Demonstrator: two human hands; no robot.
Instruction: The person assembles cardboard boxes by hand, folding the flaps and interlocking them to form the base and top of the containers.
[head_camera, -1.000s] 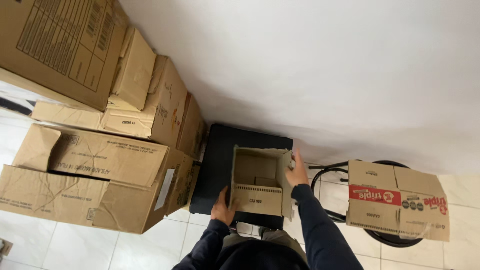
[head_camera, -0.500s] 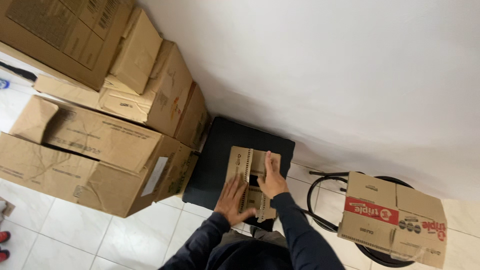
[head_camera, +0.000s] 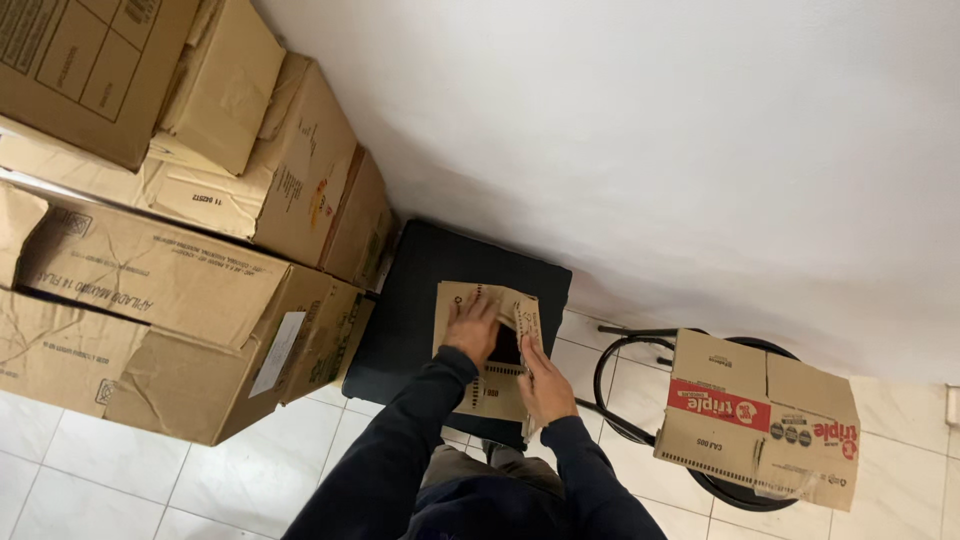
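A small brown cardboard box (head_camera: 470, 297) rests on a black stool seat (head_camera: 410, 300) in front of me, its top flaps folded down. My left hand (head_camera: 472, 330) lies flat on the left flap, fingers spread. My right hand (head_camera: 545, 385) presses on the right flap (head_camera: 527, 318), which stands slightly raised. A dark gap shows between the flaps. Both arms are in dark sleeves.
Large stacked cardboard boxes (head_camera: 170, 300) fill the left side, close against the stool. A closed cardboard box with a red band (head_camera: 760, 420) sits on a round black stool (head_camera: 640, 400) at the right. White wall behind, pale tiled floor (head_camera: 80, 480) below.
The box stood open with both hands at its sides; its flaps have since been folded down and both hands now lie on top of it.
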